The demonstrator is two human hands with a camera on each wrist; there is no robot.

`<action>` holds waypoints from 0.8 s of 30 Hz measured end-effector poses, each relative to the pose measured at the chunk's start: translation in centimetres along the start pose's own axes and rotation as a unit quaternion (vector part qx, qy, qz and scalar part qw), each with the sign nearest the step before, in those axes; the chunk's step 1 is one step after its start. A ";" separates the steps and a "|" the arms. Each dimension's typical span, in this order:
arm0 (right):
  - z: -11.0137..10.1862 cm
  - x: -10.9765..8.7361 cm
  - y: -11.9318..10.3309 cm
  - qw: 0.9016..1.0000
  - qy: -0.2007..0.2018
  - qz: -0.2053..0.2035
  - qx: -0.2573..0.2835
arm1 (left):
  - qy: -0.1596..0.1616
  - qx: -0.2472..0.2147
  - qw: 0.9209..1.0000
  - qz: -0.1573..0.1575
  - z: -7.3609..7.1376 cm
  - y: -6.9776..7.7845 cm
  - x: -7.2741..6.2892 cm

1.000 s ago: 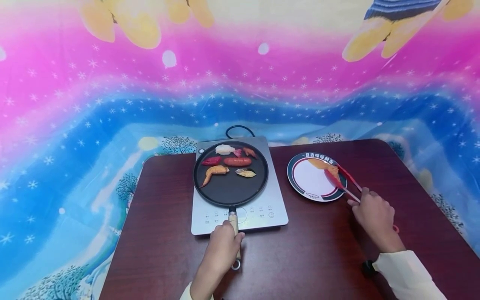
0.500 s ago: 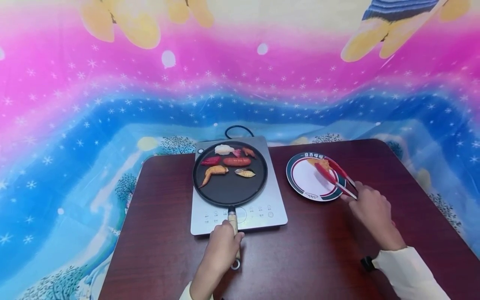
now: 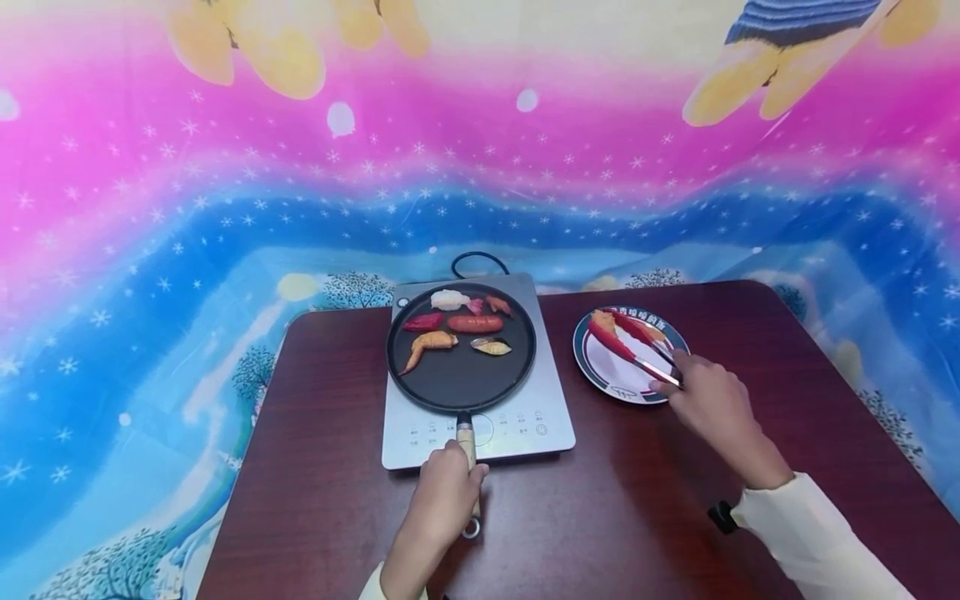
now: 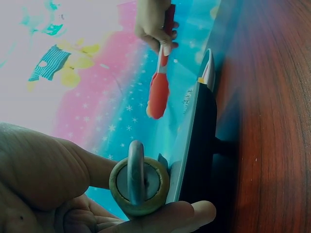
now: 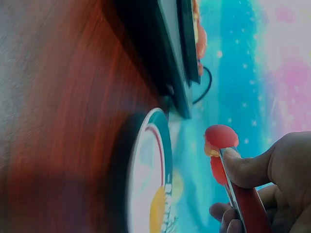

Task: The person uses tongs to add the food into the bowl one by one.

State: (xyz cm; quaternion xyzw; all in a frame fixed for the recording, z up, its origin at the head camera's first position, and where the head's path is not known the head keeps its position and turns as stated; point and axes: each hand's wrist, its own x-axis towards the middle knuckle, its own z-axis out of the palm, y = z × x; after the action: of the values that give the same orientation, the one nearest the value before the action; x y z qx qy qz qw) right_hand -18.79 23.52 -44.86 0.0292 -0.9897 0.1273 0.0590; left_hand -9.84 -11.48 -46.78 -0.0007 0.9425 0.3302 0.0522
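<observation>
My left hand grips the light wooden handle of a flat black frying pan; the handle's metal hanging ring shows close up in the left wrist view. With thumb and fingers, my right hand holds red-tipped metal tongs. Their tips pinch an orange-brown piece of food, which the wrist views show raised above the white plate. On that plate lies a yellow-orange food piece, partly hidden behind the tongs in the head view.
The pan sits on a silver induction cooker. In it lie a sausage, a chicken wing, a shrimp sushi and several other pieces. A black cable loops behind. A printed cloth hangs around the dark wooden table.
My right hand has moved left, carrying the tongs with the orange-brown piece from the plate's right side to its upper left. The left hand stays on the pan handle.
</observation>
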 end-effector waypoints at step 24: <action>0.4 1.6 -10.0 0.994 -0.052 -0.083 0.051 | -0.008 -0.029 0.999 -0.026 0.0 0.1 0.0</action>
State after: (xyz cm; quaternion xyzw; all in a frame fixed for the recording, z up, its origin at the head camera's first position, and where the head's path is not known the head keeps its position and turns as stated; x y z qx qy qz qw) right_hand -19.64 13.65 -42.57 0.1202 -0.9778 0.1709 0.0166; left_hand -9.86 -11.39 -46.72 -0.0237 0.9319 0.3555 0.0679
